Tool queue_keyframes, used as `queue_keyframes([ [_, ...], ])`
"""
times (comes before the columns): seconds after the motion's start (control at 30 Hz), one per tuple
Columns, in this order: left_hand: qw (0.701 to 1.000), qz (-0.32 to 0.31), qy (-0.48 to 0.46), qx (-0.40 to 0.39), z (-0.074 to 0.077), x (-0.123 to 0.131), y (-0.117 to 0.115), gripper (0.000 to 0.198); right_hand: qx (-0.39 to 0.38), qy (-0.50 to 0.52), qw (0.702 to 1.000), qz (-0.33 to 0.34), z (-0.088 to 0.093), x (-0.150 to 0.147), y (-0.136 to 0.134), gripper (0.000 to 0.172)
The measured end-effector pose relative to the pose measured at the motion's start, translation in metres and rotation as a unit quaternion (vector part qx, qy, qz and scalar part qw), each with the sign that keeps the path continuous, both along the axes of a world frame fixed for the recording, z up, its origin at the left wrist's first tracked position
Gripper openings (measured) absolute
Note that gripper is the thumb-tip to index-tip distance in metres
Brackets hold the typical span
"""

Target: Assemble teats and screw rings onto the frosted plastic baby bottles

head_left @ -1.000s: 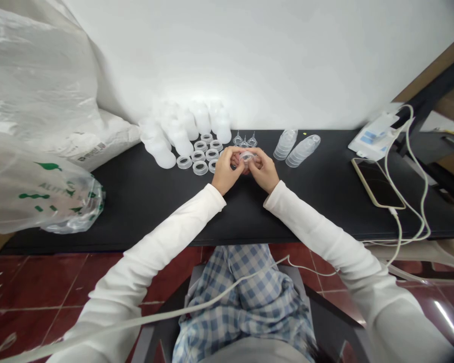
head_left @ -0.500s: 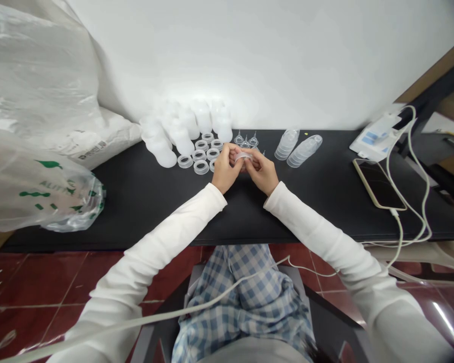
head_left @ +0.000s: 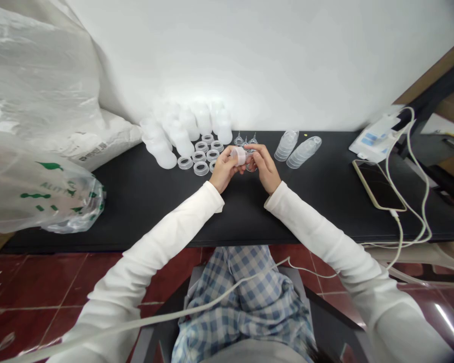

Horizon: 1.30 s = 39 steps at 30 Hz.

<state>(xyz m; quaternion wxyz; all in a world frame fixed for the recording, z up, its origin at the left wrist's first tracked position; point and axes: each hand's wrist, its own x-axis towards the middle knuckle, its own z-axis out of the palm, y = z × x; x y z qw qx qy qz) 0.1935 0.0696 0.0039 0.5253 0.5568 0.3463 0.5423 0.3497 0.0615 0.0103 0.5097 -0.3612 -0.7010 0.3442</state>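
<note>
My left hand (head_left: 222, 170) is closed on a translucent bottle collar ring (head_left: 238, 156), turned on its side above the table. From the ring's right side a clear bottle nipple (head_left: 248, 157) sticks out, and the fingers of my right hand (head_left: 265, 166) close around it, partly hiding it. Just beyond my hands, several clear nipples (head_left: 253, 138) stand tip up on the black table (head_left: 155, 201). More collar rings (head_left: 201, 168) lie in rows left of my left hand. Behind them are several frosted white bottles (head_left: 179, 137).
Two stacks of nested clear caps (head_left: 304, 152) lie to the right of my hands. Farther right are a phone (head_left: 378, 184), a charging cable (head_left: 426, 201) and a white power strip (head_left: 373, 138). Large plastic bags (head_left: 41, 186) fill the left end.
The collar ring has turned from lying flat between both hands to standing on its side in my left hand. My right hand has shifted to its right side, onto the nipple.
</note>
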Motion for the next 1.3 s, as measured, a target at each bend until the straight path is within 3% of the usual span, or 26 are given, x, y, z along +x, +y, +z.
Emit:
queue_keyframes([
  [0.13,0.995,-0.064,-0.052,-0.050,0.009,0.001,-0.005,0.035,0.015,-0.013,1.000,-0.003,0.004,-0.001,-0.001,0.061],
  [0.3,0.991,-0.051,-0.074,-0.100,0.018,0.004,-0.009,0.027,0.062,-0.013,0.997,-0.037,0.012,-0.003,-0.009,0.052],
  [0.5,0.982,-0.097,-0.117,-0.110,0.018,0.003,-0.009,0.011,0.103,-0.027,0.993,-0.057,0.018,-0.002,-0.014,0.047],
  [0.63,0.981,-0.090,-0.117,-0.128,0.022,0.002,-0.011,0.029,0.123,-0.007,0.988,-0.089,0.018,-0.001,-0.011,0.040],
  [0.83,0.982,-0.068,-0.122,-0.126,0.030,0.009,-0.020,0.063,0.152,0.003,0.985,-0.077,0.013,-0.001,-0.008,0.037],
  [1.03,0.989,-0.046,-0.076,-0.117,0.021,0.015,-0.023,0.065,0.127,-0.004,0.992,-0.023,0.006,-0.005,-0.009,0.039],
  [1.3,0.985,-0.027,-0.047,-0.162,0.018,0.016,-0.020,0.067,0.180,-0.067,0.981,-0.012,0.004,0.001,-0.004,0.018],
])
